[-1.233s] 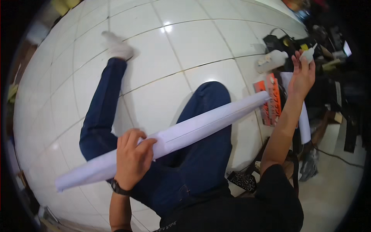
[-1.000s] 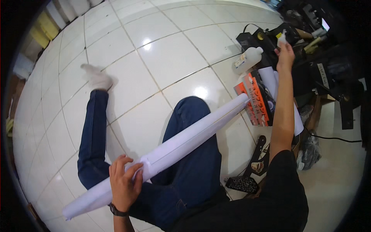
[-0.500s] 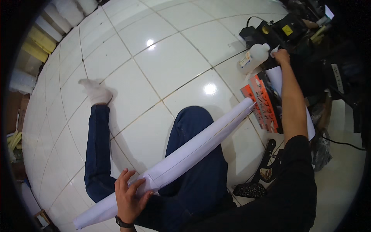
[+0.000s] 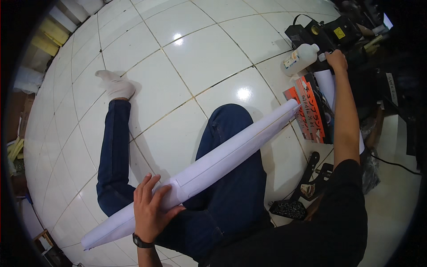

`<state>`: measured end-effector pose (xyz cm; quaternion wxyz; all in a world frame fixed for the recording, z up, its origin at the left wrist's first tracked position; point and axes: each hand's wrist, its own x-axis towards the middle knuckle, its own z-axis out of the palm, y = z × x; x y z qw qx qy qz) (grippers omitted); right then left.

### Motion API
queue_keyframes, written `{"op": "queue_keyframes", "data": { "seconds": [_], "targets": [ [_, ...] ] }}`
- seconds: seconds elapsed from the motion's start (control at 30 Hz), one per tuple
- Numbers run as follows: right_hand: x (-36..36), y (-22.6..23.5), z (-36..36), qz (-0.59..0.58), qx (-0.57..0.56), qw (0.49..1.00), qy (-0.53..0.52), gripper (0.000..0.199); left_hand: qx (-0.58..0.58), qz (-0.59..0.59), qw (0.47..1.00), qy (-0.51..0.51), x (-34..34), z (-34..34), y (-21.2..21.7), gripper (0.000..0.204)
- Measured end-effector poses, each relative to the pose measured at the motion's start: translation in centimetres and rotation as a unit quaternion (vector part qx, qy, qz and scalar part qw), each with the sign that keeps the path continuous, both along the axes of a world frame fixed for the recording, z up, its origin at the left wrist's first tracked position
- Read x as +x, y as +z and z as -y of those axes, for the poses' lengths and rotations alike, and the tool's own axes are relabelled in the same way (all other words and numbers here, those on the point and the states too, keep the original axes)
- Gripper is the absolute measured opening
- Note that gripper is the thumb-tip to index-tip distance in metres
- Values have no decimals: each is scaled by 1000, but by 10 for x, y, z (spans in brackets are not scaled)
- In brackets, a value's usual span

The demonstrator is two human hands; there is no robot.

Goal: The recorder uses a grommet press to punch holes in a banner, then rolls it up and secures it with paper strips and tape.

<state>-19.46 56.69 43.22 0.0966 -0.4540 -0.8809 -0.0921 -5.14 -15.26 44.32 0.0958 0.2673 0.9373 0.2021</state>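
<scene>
A long roll of white paper (image 4: 231, 155) lies slantwise across my lap and bent knee. My left hand (image 4: 151, 209) rests around its lower left part, fingers on the far side and thumb on the near side, wearing a black wristwatch. Out to the far right, my right hand (image 4: 337, 60) has its fingers closed at a small white object (image 4: 322, 57) whose kind I cannot make out. Beside that hand lies a translucent white bottle (image 4: 300, 59) with a label. An orange and black printed box (image 4: 309, 111) stands below it, near the roll's upper end.
Black equipment (image 4: 340, 33) crowds the far right. White paper (image 4: 326, 84) lies under my right forearm. A black tool-like item (image 4: 307, 189) sits by my right side, and a black cable (image 4: 396, 167) runs farther right. Wrapped rolls (image 4: 44, 42) line the left wall along the tiled floor (image 4: 187, 66).
The whole view has shifted slightly. My left fingers have lifted and spread a little on the paper roll. My right hand stays by the bottle, its fingers still near the small white object.
</scene>
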Motion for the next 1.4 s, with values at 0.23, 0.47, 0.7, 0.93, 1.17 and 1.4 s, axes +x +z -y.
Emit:
{"op": "queue_keyframes", "data": {
  "seconds": [0.23, 0.47, 0.7, 0.93, 1.17, 1.4],
  "targets": [
    [47, 81, 131, -191, -72, 969, 136, 48, -11, -63, 998, -14, 24, -6, -10, 70],
    [133, 22, 255, -536, -153, 806, 200, 26, -78, -149, 986, 18, 50, -42, -26, 77],
    [266, -78, 347, -443, -301, 822, 194, 42, -74, -202, 977, -3, 34, -101, -16, 67],
    [349, -133, 346, -141, -409, 884, 180, 62, 33, -439, 891, 112, 6, -68, 123, 46],
    [311, -175, 350, -118, -390, 895, 179, 63, 154, -603, 715, 318, -64, 38, 362, 65],
    [252, -208, 342, -140, -235, 942, 194, 48, 333, -546, 740, 211, -204, 102, 408, 73]
  ]
}}
